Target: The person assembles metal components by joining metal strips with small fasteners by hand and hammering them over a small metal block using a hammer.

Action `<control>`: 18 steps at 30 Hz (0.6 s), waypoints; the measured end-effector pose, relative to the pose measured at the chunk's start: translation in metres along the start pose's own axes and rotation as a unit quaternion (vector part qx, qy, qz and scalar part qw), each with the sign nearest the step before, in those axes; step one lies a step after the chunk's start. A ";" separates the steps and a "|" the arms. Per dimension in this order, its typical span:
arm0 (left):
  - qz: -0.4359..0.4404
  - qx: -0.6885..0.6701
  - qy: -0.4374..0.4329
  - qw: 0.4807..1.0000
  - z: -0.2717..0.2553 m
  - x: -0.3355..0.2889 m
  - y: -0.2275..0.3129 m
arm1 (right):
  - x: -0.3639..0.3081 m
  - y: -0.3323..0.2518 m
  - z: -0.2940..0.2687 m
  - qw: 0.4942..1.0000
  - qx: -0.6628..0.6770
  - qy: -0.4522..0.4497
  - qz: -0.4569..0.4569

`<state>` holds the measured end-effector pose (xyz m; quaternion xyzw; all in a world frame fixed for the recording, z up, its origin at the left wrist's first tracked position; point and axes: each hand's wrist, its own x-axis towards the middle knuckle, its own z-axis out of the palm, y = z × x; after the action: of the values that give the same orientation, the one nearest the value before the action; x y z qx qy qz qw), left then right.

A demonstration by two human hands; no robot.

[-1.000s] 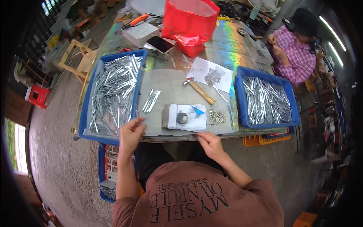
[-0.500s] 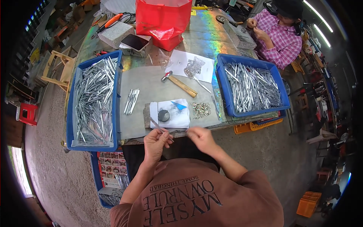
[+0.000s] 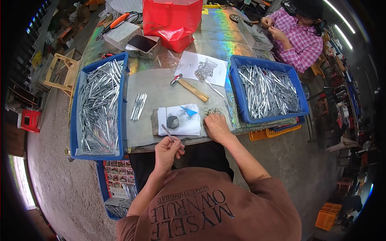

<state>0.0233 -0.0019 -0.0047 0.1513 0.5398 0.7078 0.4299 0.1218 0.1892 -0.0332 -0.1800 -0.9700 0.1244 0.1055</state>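
Observation:
My left hand [image 3: 167, 154], at the table's near edge, pinches a slim grey metal rod [image 3: 166, 130] that points up and away. My right hand [image 3: 216, 125] reaches over the near side of a pile of small brass-coloured metal pieces [image 3: 212, 109]; its fingers are bent together and their tips are hidden in the pile. Between the hands lies a stack of white paper [image 3: 193, 129] with a round dark grey block [image 3: 173, 122] and a blue triangular piece [image 3: 189, 111] on it. Several silvery rods [image 3: 138, 107] lie side by side to the left.
Blue trays full of metal rods flank me, one left [image 3: 125, 100] and one right [image 3: 234, 86]. A wooden-handled hammer [image 3: 194, 90] lies beyond the paper. Farther back stand a red bag [image 3: 173, 20] and a phone [image 3: 142, 44] on a box. A co-worker [image 3: 299, 40] sits at the far right.
My right hand has moved from the table's edge forward onto the pile of small metal pieces. The left hand keeps hold of the rod, now tilted slightly differently.

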 end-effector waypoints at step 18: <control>-0.013 -0.006 -0.004 1.000 0.005 0.000 -0.006 | -0.002 0.003 0.002 0.999 0.001 0.028 -0.022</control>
<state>0.0292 0.0015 -0.0078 0.1448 0.5358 0.7044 0.4424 0.1241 0.1911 -0.0365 -0.1616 -0.9704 0.1175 0.1355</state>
